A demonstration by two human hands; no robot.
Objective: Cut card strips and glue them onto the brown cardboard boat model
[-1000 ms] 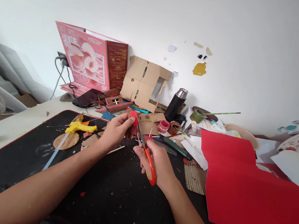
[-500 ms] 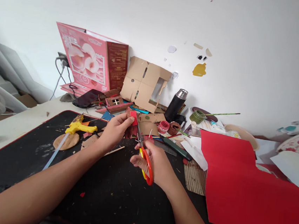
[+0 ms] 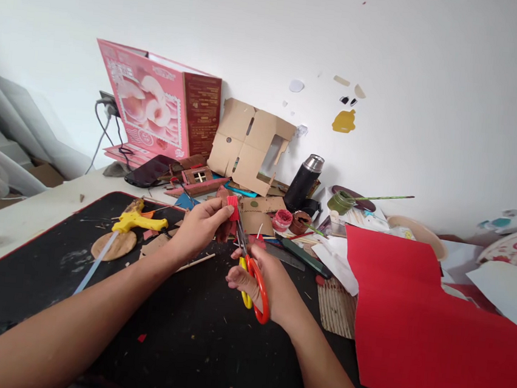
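My left hand [image 3: 203, 225] pinches a small piece of red corrugated card [image 3: 232, 208] between thumb and fingers, above the black mat [image 3: 171, 338]. My right hand [image 3: 270, 283] is closed around scissors [image 3: 261, 295] with one red and one yellow handle loop. The scissor blades point up and away from me and lie right against the right edge of the red piece. Whether the blade tips have cut into the card I cannot tell.
A yellow glue gun [image 3: 141, 220] lies on a round wooden disc [image 3: 114, 246] at left. Behind stand paint jars [image 3: 282, 221], a black flask [image 3: 304, 183], cut cardboard [image 3: 249, 144] and a pink box [image 3: 152, 104]. A large red sheet [image 3: 432, 333] lies at right.
The scissor handles have spread apart and shifted slightly right. The red piece in my left hand has turned and moved slightly right.
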